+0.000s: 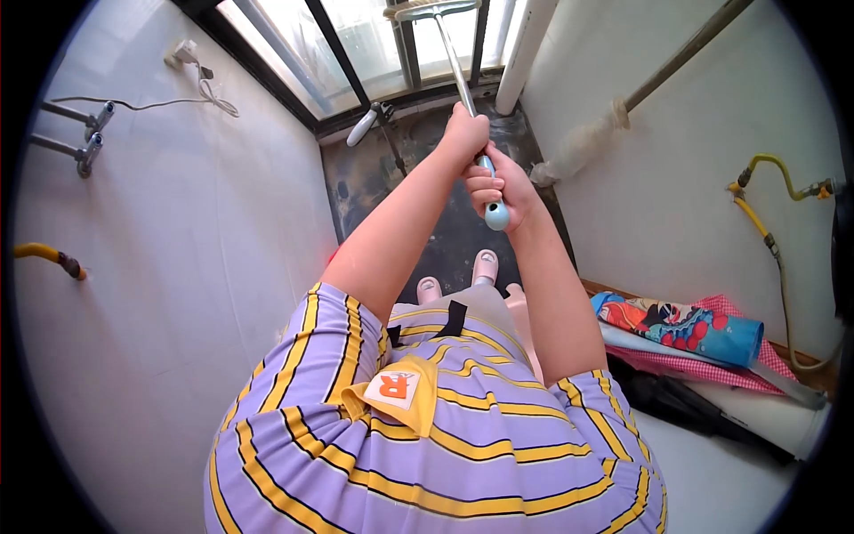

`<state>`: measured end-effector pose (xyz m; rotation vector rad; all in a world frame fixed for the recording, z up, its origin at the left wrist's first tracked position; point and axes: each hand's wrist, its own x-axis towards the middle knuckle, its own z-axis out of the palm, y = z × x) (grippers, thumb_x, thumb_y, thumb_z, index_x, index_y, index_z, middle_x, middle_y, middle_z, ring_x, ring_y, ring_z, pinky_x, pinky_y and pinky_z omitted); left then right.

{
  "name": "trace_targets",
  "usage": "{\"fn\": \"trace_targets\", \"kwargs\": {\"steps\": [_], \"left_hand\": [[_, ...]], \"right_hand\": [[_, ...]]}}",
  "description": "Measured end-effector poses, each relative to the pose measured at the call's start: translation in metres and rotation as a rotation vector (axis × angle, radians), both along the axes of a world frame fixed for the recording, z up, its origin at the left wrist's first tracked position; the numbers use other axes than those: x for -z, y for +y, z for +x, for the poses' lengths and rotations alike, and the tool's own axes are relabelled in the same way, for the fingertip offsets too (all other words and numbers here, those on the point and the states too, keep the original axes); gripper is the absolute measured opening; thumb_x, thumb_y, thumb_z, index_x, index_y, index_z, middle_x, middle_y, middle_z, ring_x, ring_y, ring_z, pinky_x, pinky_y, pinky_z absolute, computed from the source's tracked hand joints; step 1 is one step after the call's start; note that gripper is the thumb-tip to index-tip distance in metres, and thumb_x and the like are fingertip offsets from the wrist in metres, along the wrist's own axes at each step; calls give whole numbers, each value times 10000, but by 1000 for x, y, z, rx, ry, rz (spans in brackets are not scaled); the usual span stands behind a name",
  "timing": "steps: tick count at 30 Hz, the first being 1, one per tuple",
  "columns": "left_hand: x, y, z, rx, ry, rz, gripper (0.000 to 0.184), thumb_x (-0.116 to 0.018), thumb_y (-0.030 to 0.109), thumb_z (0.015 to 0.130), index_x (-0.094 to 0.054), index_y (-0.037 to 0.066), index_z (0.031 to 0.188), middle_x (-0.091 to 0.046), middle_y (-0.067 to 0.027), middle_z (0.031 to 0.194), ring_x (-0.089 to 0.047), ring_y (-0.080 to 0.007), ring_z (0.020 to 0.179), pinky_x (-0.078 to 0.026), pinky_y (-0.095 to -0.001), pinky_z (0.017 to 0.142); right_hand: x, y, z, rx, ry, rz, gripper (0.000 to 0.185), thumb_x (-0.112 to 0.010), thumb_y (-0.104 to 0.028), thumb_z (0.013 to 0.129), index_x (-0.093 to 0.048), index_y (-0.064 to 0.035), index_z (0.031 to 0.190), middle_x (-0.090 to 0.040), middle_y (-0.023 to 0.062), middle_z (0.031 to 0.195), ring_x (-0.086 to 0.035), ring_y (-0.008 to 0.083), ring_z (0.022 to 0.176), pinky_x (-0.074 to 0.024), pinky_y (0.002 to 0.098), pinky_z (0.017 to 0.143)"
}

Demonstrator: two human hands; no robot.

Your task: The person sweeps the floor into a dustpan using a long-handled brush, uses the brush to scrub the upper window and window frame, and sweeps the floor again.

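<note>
I hold a long-handled window squeegee (455,69) up towards the window, its metal shaft running away from me. Its wide head (436,9) is against or very near the panes at the top edge of view; contact cannot be made out. My left hand (465,135) is wrapped round the shaft higher up. Just below it, my right hand (500,185) is closed round the pale blue grip (496,215), whose rounded end sticks out beneath the fingers. Both arms reach forward, hands close together.
Dark-framed window panes (382,53) fill the far end. A white-handled tool (362,129) leans below them. On the right, a wooden pole (680,58) has a plastic-wrapped end. Yellow hoses (754,218) and pipe fittings (89,151) jut from the walls. Rolled colourful items (685,329) lie right.
</note>
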<state>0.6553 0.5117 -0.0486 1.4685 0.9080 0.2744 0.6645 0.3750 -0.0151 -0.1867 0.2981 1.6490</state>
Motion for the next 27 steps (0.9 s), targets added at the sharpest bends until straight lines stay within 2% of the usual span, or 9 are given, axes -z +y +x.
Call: {"fn": "trace_targets", "kwargs": {"steps": [2,5,6,11,15,16,18,19,27], "left_hand": [[11,6,2,-76,-1,-5,215,-533,90,830,-524,-36,1004,-558,-113,676,-559,-203,556,-464,-372,489],[28,25,-1,38,101,-3,161,-586,107,771,-620,-50,782,-574,-119,618,-527,-200,530,-432,-381,484],[34,27,-5,67,104,40,208,-618,144,734,-648,-39,641,-585,-124,583,-515,-198,521,-419,-394,493],[62,22,-25,127,198,1,230,-618,172,748,-684,-47,721,-620,-126,629,-554,-204,568,-457,-389,550],[38,13,-44,124,167,-75,264,-582,127,795,-637,-131,780,-622,-161,668,-584,-216,588,-457,-412,530],[32,12,-47,111,158,-127,262,-587,134,800,-632,-122,763,-612,-142,654,-570,-201,577,-444,-403,517],[26,16,-49,124,139,-208,223,-611,180,860,-631,4,725,-579,-68,645,-512,-174,564,-426,-365,525],[15,19,-54,127,75,-279,249,-602,218,932,-621,32,766,-575,-45,677,-512,-164,582,-427,-350,537],[-32,65,-73,69,-7,-264,236,-588,211,954,-584,53,779,-542,-22,672,-501,-136,576,-428,-306,533]], "right_hand": [[3,7,-3,22,4,-18,442,-397,-443,1052,-457,-55,850,-415,-23,623,-402,26,427,-354,186,347],[10,16,-1,-12,159,-25,407,-384,-455,1052,-466,-91,889,-421,-24,645,-421,33,449,-365,197,378],[13,19,0,-16,211,-41,410,-383,-455,1051,-464,-91,881,-419,-24,644,-423,35,450,-366,199,384],[26,17,-15,-21,247,-119,435,-407,-433,1047,-411,-86,785,-395,-39,606,-429,33,450,-377,188,391],[22,15,-28,1,286,-129,419,-388,-424,1053,-455,-68,841,-413,-28,632,-430,40,457,-383,194,393],[18,15,-32,10,284,-121,415,-384,-421,1054,-463,-66,856,-417,-25,640,-431,41,461,-385,195,394],[7,16,-38,23,288,-97,407,-379,-414,1057,-476,-62,878,-424,-20,654,-435,44,468,-391,198,399],[-5,22,-40,19,281,-77,403,-377,-410,1058,-480,-60,887,-427,-18,660,-437,45,471,-394,199,402],[-43,65,-51,-106,384,119,417,-396,-440,1052,-504,-66,904,-415,-22,638,-419,42,469,-380,208,411]]}}
